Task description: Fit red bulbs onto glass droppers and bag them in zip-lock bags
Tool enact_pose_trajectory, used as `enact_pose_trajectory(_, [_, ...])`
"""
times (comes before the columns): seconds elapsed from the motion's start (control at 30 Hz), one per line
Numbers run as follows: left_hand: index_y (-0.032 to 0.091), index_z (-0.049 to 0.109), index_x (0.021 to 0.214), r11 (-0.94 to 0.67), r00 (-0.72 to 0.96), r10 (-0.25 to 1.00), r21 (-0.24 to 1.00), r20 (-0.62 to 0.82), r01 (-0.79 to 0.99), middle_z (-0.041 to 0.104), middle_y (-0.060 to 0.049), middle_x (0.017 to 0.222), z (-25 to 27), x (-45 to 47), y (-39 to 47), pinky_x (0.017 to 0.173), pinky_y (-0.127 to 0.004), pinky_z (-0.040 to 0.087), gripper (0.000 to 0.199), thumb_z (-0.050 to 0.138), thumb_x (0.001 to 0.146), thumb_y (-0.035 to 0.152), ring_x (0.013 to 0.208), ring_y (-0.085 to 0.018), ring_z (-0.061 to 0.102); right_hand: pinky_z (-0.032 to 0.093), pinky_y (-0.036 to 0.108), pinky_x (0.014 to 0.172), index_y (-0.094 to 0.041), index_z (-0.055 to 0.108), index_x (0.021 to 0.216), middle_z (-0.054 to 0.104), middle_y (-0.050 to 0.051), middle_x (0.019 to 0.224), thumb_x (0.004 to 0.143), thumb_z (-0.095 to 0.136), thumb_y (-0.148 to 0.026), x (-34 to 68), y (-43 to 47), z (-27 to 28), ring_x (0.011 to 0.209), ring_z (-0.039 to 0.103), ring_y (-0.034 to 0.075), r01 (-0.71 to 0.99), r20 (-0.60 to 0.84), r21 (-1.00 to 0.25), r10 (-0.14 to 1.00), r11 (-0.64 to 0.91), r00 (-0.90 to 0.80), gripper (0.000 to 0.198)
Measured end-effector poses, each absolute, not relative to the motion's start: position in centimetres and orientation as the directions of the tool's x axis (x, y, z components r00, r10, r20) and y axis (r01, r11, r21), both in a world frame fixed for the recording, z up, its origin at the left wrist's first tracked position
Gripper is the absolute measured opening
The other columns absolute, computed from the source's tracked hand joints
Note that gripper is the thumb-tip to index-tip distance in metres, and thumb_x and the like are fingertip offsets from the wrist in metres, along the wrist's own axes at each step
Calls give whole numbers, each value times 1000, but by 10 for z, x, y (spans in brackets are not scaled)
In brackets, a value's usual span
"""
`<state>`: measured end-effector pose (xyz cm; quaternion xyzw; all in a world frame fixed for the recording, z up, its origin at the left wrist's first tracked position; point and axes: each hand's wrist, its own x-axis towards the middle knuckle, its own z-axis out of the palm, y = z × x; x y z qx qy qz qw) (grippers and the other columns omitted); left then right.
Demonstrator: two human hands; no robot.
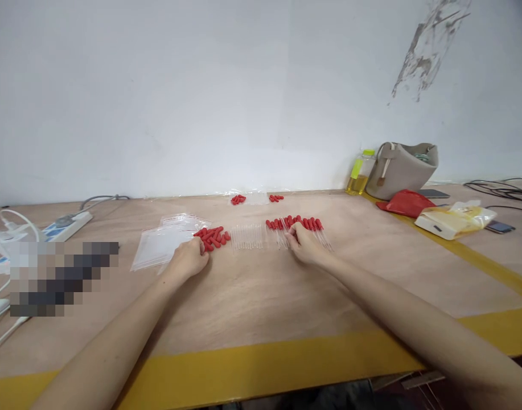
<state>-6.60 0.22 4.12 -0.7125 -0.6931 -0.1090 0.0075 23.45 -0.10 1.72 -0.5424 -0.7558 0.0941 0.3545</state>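
I see the left hand (189, 257) with curled fingers at the near-left edge of the red caps (212, 236), heaped, I'd guess, for easy picking; I can't tell whether they grip one. The right hand (304, 245) bunches its fingers over the red-tipped sticks (315, 224), whose heads point away, perhaps for alignment; any clamp is hidden from me. Clear sticks (246, 236) lie between both hands, probably for shared reach.

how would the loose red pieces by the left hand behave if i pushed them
The red pieces would probably roll, being narrow with rounded ends. They're likely light, since each looks small beside the left hand. Lying jumbled together, they'd probably scatter rather than slide as one.
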Motion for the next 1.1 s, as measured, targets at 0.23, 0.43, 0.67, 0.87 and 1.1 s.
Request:
enact_pose_trajectory(0.23, [17, 42, 112, -378, 360, 923, 487, 134, 787, 52, 2, 65, 55, -47, -20, 55, -24, 37, 40, 41, 72, 16, 59, -14, 50, 41, 27, 66, -17, 45, 90, 55, 6, 80, 83, 39, -22, 244, -28, 3, 73, 52, 15, 616, 572, -484, 757, 622, -315, 11])
enact_pose_trajectory(0.43, [18, 48, 96, -461, 470, 852, 757, 232, 462, 51, 2, 69, 26, -7, -32, 56, -22, 38, 20, 44, 79, 26, 60, -11, 48, 40, 31, 75, -18, 49, 105, 60, 8, 94, 85, 34, -20, 235, -38, 0, 86, 54, 17, 622, 578, -393, 708, 677, -406, 25])
enact_pose_trajectory(0.67, [17, 37, 68, -376, 420, 874, 889, 245, 263, 54, 0, 71, -1, 9, -31, 59, -23, 41, 26, 57, 75, 33, 64, -11, 52, 33, 30, 72, -18, 52, 90, 60, 4, 82, 85, 38, -20, 227, -48, 2, 74, 53, 13, 642, 564, -295, 671, 708, -481, 15])
enact_pose_trajectory(0.87, [20, 28, 72, -323, 397, 880, 942, 262, 92, 57, 1, 70, -5, 13, -31, 62, -26, 44, 28, 51, 81, 34, 63, -11, 56, 29, 29, 71, -17, 53, 87, 60, 4, 80, 86, 37, -22, 225, -49, 2, 71, 52, 13, 641, 568, -288, 666, 711, -484, 17])
enact_pose_trajectory(1.1, [18, 36, 99, -269, 420, 882, 960, 215, 75, 62, -3, 78, -1, 16, -33, 65, -29, 48, 31, 51, 81, 38, 67, -13, 59, 28, 29, 72, -16, 53, 88, 61, 4, 81, 86, 37, -21, 219, -50, 6, 70, 52, 12, 632, 569, -299, 665, 715, -483, 17])
